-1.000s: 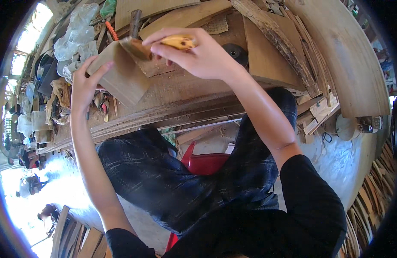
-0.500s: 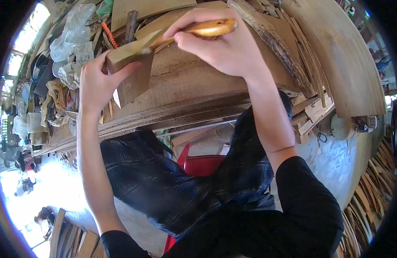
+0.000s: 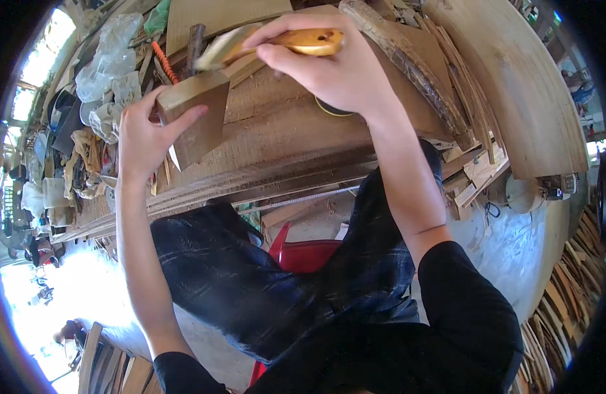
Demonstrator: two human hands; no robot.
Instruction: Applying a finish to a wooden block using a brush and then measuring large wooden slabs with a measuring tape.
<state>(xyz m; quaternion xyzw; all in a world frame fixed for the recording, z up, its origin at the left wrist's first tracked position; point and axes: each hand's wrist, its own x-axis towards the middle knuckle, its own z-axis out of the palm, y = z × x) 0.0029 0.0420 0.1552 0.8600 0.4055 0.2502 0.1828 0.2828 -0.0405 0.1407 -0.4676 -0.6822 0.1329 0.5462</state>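
Observation:
My left hand (image 3: 144,136) grips a wooden block or box-like piece (image 3: 203,125) by its left side, thumb across the face towards me. The piece stands tilted above the workbench, its narrow top edge facing up. In my right hand (image 3: 339,73) is a paintbrush (image 3: 311,42) with a glossy yellow-brown wooden handle, pinched between thumb and fingers. The brush's pale bristles, somewhat blurred, are just beyond the top edge of the piece; whether they touch it I cannot tell. Under my right wrist shows part of a round, dark thing with a yellow rim (image 3: 334,109).
Thick planks form the workbench (image 3: 283,134). A rough-barked stick (image 3: 408,62) and thin strips lie at the right, near a wide board (image 3: 506,85). Plastic bags (image 3: 109,65) and clutter fill the left. An orange spiral rod (image 3: 165,62) lies behind the piece. A red chair (image 3: 306,255) is beneath me.
The paintbrush has moved left and slightly away with my right hand, off the near top edge. The wooden piece has tipped a little, and the yellow-rimmed round thing has come into sight.

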